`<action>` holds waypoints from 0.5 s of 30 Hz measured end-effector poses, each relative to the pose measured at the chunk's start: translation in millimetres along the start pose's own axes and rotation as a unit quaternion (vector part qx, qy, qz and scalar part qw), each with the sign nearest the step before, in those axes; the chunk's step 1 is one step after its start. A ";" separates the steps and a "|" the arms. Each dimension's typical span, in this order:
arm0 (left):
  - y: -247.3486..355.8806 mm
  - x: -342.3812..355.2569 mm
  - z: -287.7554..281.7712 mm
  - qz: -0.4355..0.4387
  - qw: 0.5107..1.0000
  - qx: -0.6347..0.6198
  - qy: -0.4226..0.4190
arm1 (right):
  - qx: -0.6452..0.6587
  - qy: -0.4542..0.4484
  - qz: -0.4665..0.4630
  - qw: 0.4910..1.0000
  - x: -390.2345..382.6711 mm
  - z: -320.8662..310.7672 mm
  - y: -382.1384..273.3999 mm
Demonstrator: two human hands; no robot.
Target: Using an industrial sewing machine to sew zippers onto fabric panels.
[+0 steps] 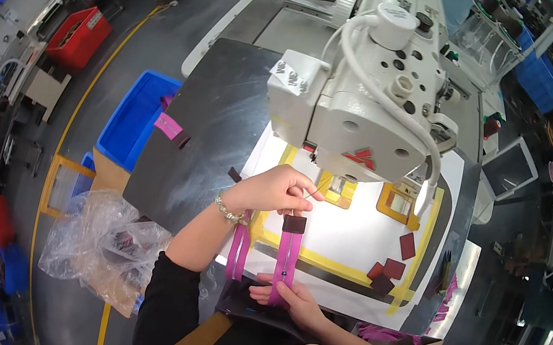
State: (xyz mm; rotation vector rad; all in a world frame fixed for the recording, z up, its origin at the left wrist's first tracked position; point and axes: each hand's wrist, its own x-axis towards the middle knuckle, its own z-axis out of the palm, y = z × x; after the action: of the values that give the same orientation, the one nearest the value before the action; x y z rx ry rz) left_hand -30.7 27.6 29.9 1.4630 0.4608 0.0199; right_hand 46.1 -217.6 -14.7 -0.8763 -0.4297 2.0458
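A magenta zipper [287,258] with a dark maroon patch [294,224] at its far end stretches between my hands. Just beyond the patch, my left hand [280,191] is closed in a pinch, and a thin thread seems to run from its fingertips. My right hand [295,303] grips the zipper's near end, with the dark slider close above the fingers. Beside it on the left, a second magenta zipper [238,250] hangs over the table edge, partly behind my left wrist. The white sewing machine head [364,129] stands directly beyond my left hand.
Yellow-taped frames [397,203] lie on the white work plate [346,235]. Several maroon patches [393,268] lie at right. Another zipper piece [168,127] rests at the metal table's left edge, beside a blue bin [135,120]. A clear plastic bag [101,238] is at lower left.
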 end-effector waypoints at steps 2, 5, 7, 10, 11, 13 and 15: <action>0.8 -1.0 0.4 -0.007 1.000 -0.002 0.009 | 0.013 -0.011 0.003 1.000 1.3 1.2 1.1; -0.9 0.6 -1.8 -0.012 1.000 -0.007 0.010 | 0.034 -0.029 -0.004 0.999 5.2 2.1 2.8; -0.3 1.5 -0.9 -0.011 1.000 -0.001 0.017 | 0.045 -0.042 -0.007 0.998 5.7 3.0 0.7; -8.9 4.0 -1.0 -0.002 0.999 -0.023 0.025 | -0.222 -0.103 -0.017 0.969 -7.9 2.2 -13.3; -11.7 3.8 -2.4 -0.004 0.999 -0.023 0.023 | -0.319 -0.105 -0.049 0.941 -13.3 0.9 -13.1; -16.6 6.6 -2.5 0.008 0.998 0.044 0.053 | -0.409 -0.100 -0.079 0.904 -27.6 -3.2 -23.0; -15.0 9.5 -0.6 -0.005 0.996 0.069 0.058 | -0.439 -0.105 0.010 0.892 -42.5 -10.1 -46.4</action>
State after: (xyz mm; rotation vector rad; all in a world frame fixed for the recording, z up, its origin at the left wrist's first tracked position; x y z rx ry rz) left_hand -26.2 29.0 12.8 1.6001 0.5736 0.0674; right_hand 96.7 -225.3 23.2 -1.1585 -1.5469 1.9460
